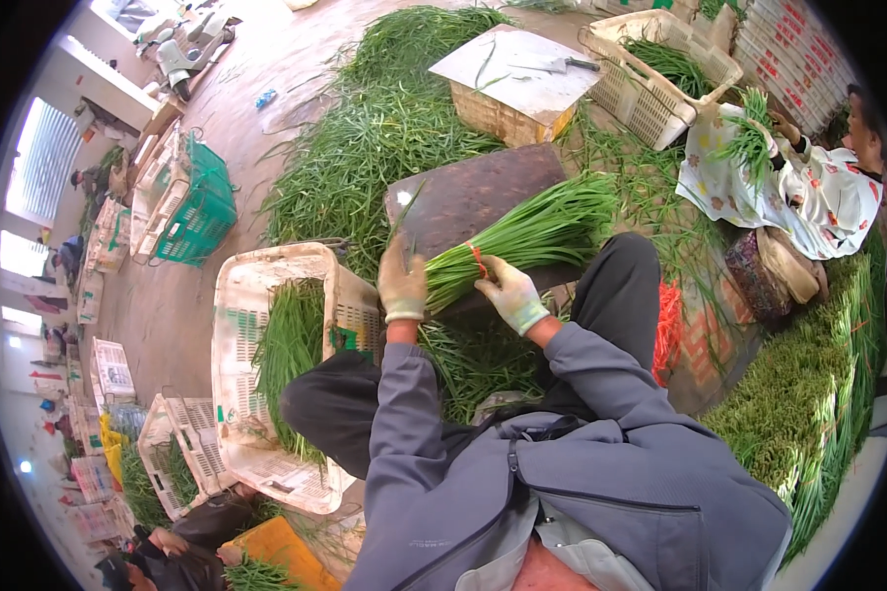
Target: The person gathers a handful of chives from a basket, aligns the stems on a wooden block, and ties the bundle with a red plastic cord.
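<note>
A bundle of long green chives (537,225) lies across a dark brown board (463,197) in front of me. A red band (478,260) circles it near the cut ends. My left hand (402,283), in a pale work glove, is against those ends, its fingers stretched upward. My right hand (513,295), gloved too, closes on the bundle beside the band; its thumb and fingers are at the red tie. The leafy tips spread toward the right, above my knee. Beneath my hands, loose green leaves lie between my legs.
A white crate (232,335) with chives stands left of my knee. Beyond the board are a leaf heap (375,128) and a box with a knife (552,65). Red strips (667,330) lie at my right knee, near stacked bundles (798,414). Another person's hand (784,128) holds greens.
</note>
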Demonstrator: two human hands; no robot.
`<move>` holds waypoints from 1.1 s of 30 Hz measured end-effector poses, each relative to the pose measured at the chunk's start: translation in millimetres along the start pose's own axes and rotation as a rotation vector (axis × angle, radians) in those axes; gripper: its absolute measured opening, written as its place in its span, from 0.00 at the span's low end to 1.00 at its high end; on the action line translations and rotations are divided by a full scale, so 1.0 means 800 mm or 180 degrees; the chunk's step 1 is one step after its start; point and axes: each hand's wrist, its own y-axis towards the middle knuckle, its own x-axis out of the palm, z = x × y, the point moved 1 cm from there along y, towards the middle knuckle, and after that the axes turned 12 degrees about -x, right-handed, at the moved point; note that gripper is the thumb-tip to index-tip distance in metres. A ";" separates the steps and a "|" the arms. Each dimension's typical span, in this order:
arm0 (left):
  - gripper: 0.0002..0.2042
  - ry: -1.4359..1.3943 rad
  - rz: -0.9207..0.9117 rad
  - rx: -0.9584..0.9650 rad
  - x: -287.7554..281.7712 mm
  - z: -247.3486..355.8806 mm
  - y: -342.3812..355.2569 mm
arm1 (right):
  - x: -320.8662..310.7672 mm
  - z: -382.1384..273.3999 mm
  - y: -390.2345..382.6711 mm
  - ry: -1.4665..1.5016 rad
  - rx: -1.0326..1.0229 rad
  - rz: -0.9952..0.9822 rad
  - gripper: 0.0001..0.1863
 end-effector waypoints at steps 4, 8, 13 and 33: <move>0.51 0.1960 -0.1852 0.0461 0.015 0.077 0.007 | 0.011 0.021 0.021 -0.0100 -0.0153 -0.0083 0.11; 0.55 0.2651 -0.1685 0.0949 0.042 0.069 0.000 | 0.008 0.028 0.024 0.0717 0.0115 0.0647 0.09; 0.42 0.3050 -0.1929 0.0156 0.066 0.048 -0.025 | 0.020 0.016 0.044 0.2078 0.2015 0.0008 0.23; 0.16 0.1923 -0.2584 -0.0354 0.087 0.031 0.020 | -0.012 -0.012 -0.034 0.1389 0.1257 -0.0283 0.19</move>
